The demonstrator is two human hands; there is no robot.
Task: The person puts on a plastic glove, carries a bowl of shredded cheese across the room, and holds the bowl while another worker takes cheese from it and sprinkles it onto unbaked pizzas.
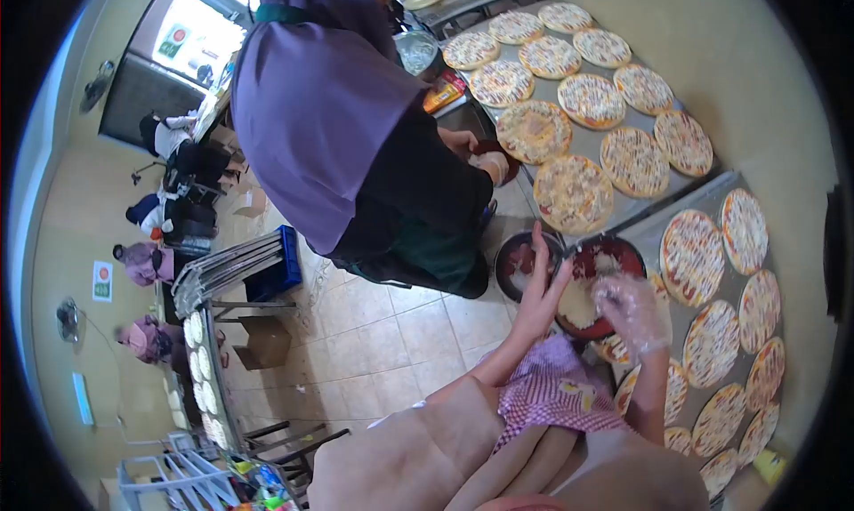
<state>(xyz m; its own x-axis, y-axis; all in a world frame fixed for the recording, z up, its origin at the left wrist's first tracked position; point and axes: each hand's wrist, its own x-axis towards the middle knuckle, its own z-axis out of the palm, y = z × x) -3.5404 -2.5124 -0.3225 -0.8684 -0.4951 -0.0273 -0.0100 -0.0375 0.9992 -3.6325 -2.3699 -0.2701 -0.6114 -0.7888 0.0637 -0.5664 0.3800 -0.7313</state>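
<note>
My left hand (537, 284), bare, is beside the red bowl (633, 255), its fingers stretched out along the bowl's near side. Shredded cheese (580, 305) lies inside this bowl. Over the cheese is my right hand (630, 308) in a clear plastic glove, with its fingers curled down into the shreds; the fingertips are partly hidden. A second dark-rimmed bowl (514, 264) stands just left of my left hand. Close to my right hand, round topped pizzas (692, 257) with white stripes lie on a metal tray (654, 231).
Another person (334, 128) in a purple head covering stands at my left, one gloved hand (489, 162) near a bowl. More pizzas (591, 100) cover the far tray. Across the tiled floor (391, 342) are a blue crate (276, 275), a cardboard box (262, 340) and other people at tables.
</note>
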